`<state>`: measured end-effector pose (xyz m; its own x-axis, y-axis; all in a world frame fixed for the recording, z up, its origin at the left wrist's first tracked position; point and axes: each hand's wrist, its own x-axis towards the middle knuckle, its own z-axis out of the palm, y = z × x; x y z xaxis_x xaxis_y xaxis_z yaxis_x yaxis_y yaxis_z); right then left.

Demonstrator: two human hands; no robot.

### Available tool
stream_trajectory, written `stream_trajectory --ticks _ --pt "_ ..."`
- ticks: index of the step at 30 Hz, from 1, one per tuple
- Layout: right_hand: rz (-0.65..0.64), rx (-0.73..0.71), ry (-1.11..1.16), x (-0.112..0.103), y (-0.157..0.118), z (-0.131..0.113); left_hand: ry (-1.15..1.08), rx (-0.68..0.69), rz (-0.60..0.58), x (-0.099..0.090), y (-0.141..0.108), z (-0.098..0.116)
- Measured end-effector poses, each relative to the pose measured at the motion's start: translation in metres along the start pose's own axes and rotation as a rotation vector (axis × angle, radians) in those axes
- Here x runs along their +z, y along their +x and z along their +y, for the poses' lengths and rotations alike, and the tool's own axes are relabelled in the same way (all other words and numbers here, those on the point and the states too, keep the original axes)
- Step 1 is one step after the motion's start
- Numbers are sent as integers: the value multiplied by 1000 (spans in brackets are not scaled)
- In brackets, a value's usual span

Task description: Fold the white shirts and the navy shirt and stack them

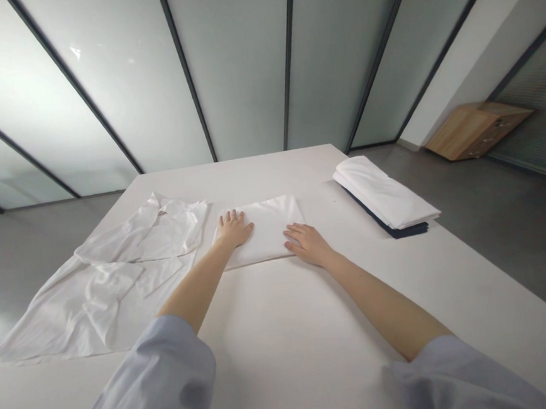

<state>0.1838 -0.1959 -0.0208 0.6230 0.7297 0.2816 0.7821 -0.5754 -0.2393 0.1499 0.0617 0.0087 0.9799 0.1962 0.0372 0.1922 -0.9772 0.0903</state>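
Note:
A folded white cloth point(266, 230), probably a garment, lies flat in a rough rectangle on the white table point(283, 330). On its left part rests my left hand point(235, 229), palm down with the fingers spread. My right hand point(307, 243) lies flat over its right front corner, fingers stretched out. Neither hand grips anything. To the left, rumpled white garments point(161, 229) are spread loosely, with creases and overlapping parts; how many there are I cannot tell.
Near the table's right edge is a stack of folded white cloth point(385, 192) on top of folded dark cloth point(405, 230). Frosted glass panels point(238, 68) with dark frames stand behind the table. A wooden cabinet point(472, 129) is on the grey floor at the far right.

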Motion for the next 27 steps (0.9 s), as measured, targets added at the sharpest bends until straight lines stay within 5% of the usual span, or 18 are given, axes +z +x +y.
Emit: stream_trajectory --ticks 6,10,18,27 --pt "28 -16 20 1 -1 1 -36 341 -21 -6 -65 23" --pt "54 -20 41 2 -2 3 -14 376 41 -4 -94 25" --pt "173 -44 200 3 -1 15 -44 312 108 -1 -96 13" --pt "107 -100 199 -6 -5 19 -48 211 239 -6 -91 -5"
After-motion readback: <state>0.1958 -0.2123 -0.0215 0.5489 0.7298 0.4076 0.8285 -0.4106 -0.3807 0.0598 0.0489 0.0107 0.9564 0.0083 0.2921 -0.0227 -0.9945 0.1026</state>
